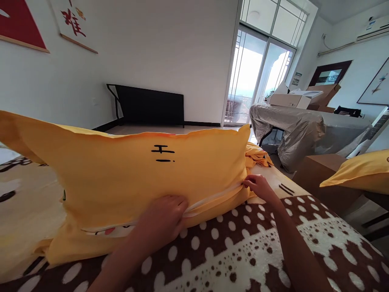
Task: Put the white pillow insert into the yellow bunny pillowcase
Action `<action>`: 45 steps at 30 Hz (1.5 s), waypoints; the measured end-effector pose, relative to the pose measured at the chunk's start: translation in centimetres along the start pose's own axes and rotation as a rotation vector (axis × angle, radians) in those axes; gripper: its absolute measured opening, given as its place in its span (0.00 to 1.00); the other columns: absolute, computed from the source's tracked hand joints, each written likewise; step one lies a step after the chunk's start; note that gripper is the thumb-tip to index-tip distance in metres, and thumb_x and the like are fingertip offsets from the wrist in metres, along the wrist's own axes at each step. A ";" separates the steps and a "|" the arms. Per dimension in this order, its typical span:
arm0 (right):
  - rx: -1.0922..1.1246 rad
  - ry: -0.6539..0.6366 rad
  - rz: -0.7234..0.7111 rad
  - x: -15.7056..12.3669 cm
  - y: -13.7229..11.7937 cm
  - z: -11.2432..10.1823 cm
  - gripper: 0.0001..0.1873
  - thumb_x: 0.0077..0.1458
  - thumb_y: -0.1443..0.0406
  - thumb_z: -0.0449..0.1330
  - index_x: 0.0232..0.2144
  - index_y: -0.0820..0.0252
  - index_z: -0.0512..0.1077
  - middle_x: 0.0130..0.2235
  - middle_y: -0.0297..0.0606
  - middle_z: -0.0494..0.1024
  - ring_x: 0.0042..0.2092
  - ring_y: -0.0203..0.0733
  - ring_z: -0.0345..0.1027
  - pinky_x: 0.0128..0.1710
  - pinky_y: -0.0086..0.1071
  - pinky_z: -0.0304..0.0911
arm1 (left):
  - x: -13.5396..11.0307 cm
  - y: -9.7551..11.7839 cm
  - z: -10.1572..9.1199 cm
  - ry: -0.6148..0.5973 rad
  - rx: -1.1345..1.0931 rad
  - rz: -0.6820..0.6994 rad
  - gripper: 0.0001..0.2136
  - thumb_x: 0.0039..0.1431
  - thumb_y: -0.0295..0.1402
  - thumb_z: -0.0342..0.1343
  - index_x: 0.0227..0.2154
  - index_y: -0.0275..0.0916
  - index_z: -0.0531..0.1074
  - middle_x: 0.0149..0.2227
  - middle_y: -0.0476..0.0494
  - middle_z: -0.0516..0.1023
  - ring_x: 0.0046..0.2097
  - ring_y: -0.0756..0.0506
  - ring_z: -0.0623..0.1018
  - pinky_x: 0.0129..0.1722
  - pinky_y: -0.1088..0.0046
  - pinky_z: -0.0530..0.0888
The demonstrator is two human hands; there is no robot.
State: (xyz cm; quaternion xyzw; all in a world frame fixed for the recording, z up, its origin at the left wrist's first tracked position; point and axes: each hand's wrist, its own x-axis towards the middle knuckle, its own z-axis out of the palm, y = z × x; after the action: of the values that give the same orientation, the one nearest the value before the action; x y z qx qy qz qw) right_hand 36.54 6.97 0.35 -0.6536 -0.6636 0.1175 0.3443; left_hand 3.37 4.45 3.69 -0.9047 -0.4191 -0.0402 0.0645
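A yellow pillow in its pillowcase stands on its long side across the bed, with "Hi!" printed in black on it. Along its lower right runs a white strip, which looks like a zipper. My left hand is closed at the strip's left end, gripping the pillowcase fabric; its fingertips are partly hidden. At the right end of the strip, by the lower right corner, my right hand pinches the pillowcase edge between thumb and fingers. Whether it holds a zipper pull is too small to tell.
Beneath lies a brown and white dotted blanket. Crumpled orange-yellow cloth is behind the pillow's right end. Another yellow pillow rests at the right, near a cardboard box. Plastic-covered furniture carries boxes; a black panel leans at the wall.
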 end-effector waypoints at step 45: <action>0.007 0.080 -0.220 0.4 2.0 1.7 0.06 0.45 0.63 0.47 0.21 0.58 0.61 0.25 0.34 0.68 0.31 0.38 0.61 0.34 0.29 0.56 | -0.6 -9.8 2.6 0.437 0.033 -0.177 0.13 0.64 0.37 0.38 0.35 0.38 0.67 0.40 0.39 0.71 0.43 0.41 0.70 0.47 0.61 0.65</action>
State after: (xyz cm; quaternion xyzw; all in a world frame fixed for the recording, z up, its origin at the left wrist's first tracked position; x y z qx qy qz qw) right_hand 37.11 8.10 -1.92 -0.5798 -0.7168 0.0552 0.3834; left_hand -4.42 10.63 1.85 -0.8330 -0.4735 -0.2339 0.1646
